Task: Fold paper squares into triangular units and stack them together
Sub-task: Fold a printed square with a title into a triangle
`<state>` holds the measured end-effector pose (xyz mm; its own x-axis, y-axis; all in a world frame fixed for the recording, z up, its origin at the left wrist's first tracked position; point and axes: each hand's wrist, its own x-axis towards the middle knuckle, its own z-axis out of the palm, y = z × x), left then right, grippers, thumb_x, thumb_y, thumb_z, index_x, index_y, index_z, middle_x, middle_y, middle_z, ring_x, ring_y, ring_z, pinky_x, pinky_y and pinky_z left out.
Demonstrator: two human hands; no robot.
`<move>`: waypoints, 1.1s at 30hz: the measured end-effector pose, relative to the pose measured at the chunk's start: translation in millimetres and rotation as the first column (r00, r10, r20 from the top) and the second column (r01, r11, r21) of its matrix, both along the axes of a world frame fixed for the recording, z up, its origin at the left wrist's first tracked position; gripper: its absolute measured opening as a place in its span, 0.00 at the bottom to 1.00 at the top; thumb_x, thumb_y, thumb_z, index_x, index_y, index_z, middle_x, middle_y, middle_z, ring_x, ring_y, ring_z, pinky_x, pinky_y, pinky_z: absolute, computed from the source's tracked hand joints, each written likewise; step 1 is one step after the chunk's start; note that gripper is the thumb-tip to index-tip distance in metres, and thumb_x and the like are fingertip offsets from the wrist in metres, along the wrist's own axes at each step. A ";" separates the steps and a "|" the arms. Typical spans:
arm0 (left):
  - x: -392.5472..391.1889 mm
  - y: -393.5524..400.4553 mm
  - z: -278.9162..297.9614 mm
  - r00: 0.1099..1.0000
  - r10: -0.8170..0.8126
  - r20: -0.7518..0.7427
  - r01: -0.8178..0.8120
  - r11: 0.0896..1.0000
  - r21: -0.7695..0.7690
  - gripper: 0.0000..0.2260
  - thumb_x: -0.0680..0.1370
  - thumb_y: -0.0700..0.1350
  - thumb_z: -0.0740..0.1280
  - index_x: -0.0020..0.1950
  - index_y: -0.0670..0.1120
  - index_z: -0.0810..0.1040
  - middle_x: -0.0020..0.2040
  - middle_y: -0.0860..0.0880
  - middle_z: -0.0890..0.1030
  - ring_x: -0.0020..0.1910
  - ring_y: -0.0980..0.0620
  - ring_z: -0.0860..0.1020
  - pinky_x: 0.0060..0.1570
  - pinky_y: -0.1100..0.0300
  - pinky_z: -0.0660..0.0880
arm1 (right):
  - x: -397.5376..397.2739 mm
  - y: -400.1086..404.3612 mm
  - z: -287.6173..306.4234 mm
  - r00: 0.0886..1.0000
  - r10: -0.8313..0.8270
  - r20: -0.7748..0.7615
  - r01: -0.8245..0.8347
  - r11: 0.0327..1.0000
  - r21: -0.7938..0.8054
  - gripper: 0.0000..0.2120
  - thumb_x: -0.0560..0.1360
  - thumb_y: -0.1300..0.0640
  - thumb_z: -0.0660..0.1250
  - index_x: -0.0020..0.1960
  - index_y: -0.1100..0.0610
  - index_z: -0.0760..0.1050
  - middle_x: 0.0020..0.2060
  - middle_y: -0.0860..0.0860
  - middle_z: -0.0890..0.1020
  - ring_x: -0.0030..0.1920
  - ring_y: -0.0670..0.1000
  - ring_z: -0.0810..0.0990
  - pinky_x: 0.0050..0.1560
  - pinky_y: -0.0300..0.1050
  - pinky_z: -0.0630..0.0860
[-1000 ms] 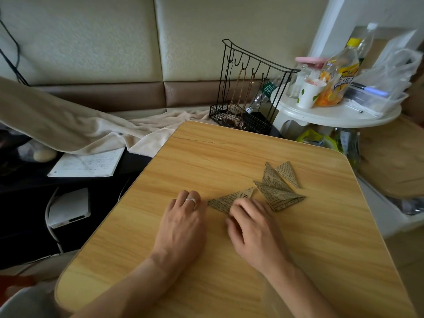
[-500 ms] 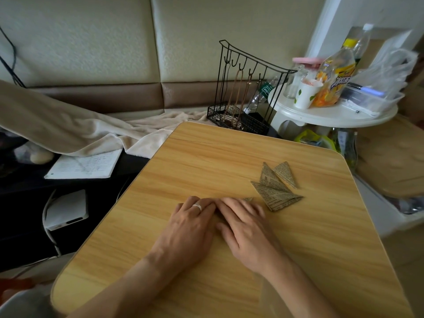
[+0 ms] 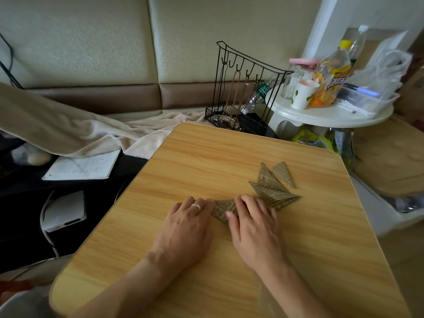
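I see the newsprint-patterned folded paper triangle (image 3: 221, 208) pressed flat between my left hand (image 3: 187, 223) and right hand (image 3: 253, 222), both flat-fingered; the finished newsprint triangle pile (image 3: 273, 188) lies at two o'clock, nearer the right.

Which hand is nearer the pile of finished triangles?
Right. The right hand has its fingertips beside the pile of finished triangles; the left hand lies farther left, across the piece being folded.

Folded newsprint piece (image 3: 222, 208) partly hidden under right hand (image 3: 253, 223) and fingertips of left hand (image 3: 187, 222). Newsprint text too small to read. Forearms cut off at near edge. Far-right clutter blurred.
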<state>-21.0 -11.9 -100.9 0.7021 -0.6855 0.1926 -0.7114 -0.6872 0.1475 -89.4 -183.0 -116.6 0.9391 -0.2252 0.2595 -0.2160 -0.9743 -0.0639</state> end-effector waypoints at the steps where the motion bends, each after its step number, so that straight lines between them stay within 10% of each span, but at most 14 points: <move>1: -0.4 -0.4 -0.2 1.000 0.005 0.011 -0.005 1.000 0.006 0.26 0.71 0.48 0.58 0.66 0.45 0.81 0.57 0.50 0.83 0.53 0.48 0.80 0.50 0.52 0.81 | -0.1 0.3 0.1 1.000 -0.013 -0.002 0.013 1.000 -0.009 0.27 0.85 0.43 0.52 0.70 0.58 0.78 0.62 0.50 0.79 0.60 0.54 0.79 0.55 0.54 0.74; 14: -4.5 -2.5 6.6 0.988 0.157 0.009 -0.157 0.985 0.069 0.18 0.71 0.45 0.68 0.59 0.45 0.83 0.51 0.48 0.83 0.51 0.47 0.80 0.53 0.51 0.79 | -0.8 -0.8 1.4 0.999 -0.008 -0.035 0.008 1.000 0.004 0.27 0.85 0.43 0.51 0.72 0.58 0.76 0.63 0.49 0.77 0.62 0.52 0.77 0.57 0.53 0.73; 18: -2.2 -6.7 6.1 0.978 0.210 0.010 -0.210 0.978 -0.016 0.17 0.76 0.49 0.58 0.55 0.46 0.84 0.51 0.48 0.82 0.52 0.48 0.79 0.52 0.53 0.77 | -0.4 -3.6 -0.7 1.000 0.020 -0.017 -0.020 1.000 0.019 0.28 0.83 0.43 0.51 0.72 0.57 0.76 0.63 0.48 0.77 0.62 0.52 0.76 0.58 0.52 0.72; 33: 27.4 -2.5 7.8 0.900 0.188 -0.394 -0.278 0.943 -0.185 0.14 0.76 0.52 0.74 0.59 0.53 0.77 0.57 0.55 0.70 0.60 0.53 0.67 0.65 0.54 0.68 | 3.3 -12.7 0.0 0.978 0.207 0.042 -0.209 0.924 0.319 0.23 0.78 0.42 0.59 0.66 0.54 0.75 0.66 0.47 0.74 0.69 0.51 0.71 0.71 0.52 0.67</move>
<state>6.5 -14.4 -93.1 0.8869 -0.4615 0.0233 -0.3995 -0.7406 0.5403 -86.1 -195.7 -116.6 0.9722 -0.0973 0.2130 -0.0092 -0.9247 -0.3805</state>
